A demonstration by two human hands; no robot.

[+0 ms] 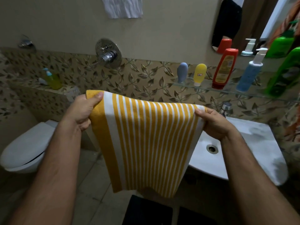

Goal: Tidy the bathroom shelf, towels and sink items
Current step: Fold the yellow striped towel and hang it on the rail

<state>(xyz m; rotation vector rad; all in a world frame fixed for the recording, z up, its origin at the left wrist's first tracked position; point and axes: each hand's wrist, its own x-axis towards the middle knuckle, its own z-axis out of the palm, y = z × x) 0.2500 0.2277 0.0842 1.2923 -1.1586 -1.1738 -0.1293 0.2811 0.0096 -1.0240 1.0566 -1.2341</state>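
The person is holding a towel [146, 140] up in front of them, yellow with white stripes, stretched between both hands so it is hanging down flat above the floor. The left hand [84, 111] is pinching the top left corner, thumb on the near face and fingers curled behind. The right hand [214, 124] is gripping the top right corner the same way, thumb on top, fingers tucked under the cloth. The towel is hanging between the toilet [27, 150] on the left and the sink [253, 143] on the right, its right edge overlapping the sink's rim from this angle.

Above the sink a glass shelf [206, 88] is carrying a row of bottles: a grey tube [182, 72], a yellow tube [200, 74], a red bottle [224, 69], a blue pump bottle [250, 73] and a green bottle [285, 73] at the far right. A mirror [243, 21] is sitting behind them. On the tiled wall a chrome valve [108, 53] is jutting out, and a white cloth [122, 7] is hanging higher up. A yellow-green bottle [52, 79] is standing on the ledge at the left.
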